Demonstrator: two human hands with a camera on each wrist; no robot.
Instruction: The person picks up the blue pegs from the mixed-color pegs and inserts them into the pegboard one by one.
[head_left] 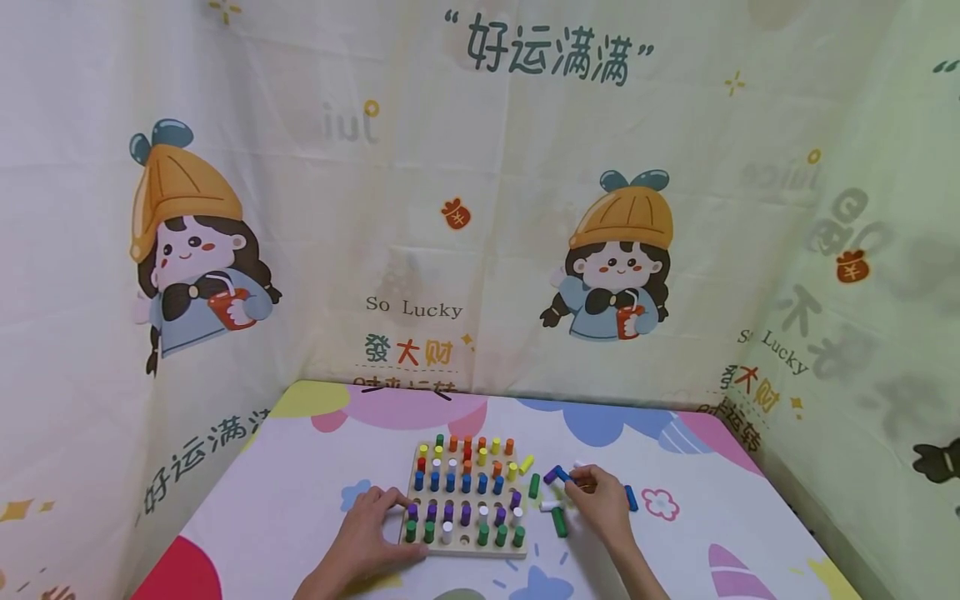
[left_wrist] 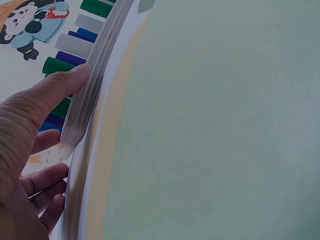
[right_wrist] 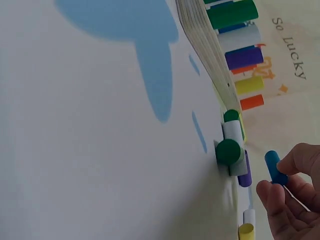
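A wooden pegboard (head_left: 480,552) with rows of coloured pegs stands on the table. My left hand (head_left: 367,529) holds its near left corner, the thumb on the front edge and the index finger at the left side. In the left wrist view the thumb presses against the board's edge (left_wrist: 90,95), while the other fingers hang loosely. To the right of the board, my right hand (head_left: 596,496) pinches a blue peg (right_wrist: 275,167) between thumb and fingers, raised above the loose pegs. Bare holes show in several rows, one in the front row between white and green pegs.
Loose pegs lie right of the board: a yellow one (head_left: 527,464), a purple one (head_left: 551,476), a white one (head_left: 551,506), green ones (head_left: 559,522) and another blue one (head_left: 632,498) beyond my right hand. A patterned cloth (head_left: 480,250) hangs behind the table.
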